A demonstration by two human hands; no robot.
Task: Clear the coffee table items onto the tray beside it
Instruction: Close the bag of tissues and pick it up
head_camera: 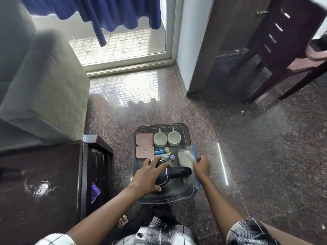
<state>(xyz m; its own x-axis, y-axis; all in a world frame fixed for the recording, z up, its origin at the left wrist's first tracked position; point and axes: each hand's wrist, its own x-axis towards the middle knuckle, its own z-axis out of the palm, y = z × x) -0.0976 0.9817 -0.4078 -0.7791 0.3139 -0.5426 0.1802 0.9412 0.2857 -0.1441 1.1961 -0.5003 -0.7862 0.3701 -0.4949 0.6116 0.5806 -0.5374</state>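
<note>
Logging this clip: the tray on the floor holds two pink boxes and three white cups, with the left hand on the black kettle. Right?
No: the head view shows two white cups, not three. The tray on the floor holds two pink boxes, with the left hand on the black kettle.

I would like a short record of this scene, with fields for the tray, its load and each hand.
tray: on the floor, beside the coffee table
load: two pink boxes, two white cups, black kettle, plastic bag, small items
left hand: grips the kettle from above
right hand: pinches the plastic bag
</note>
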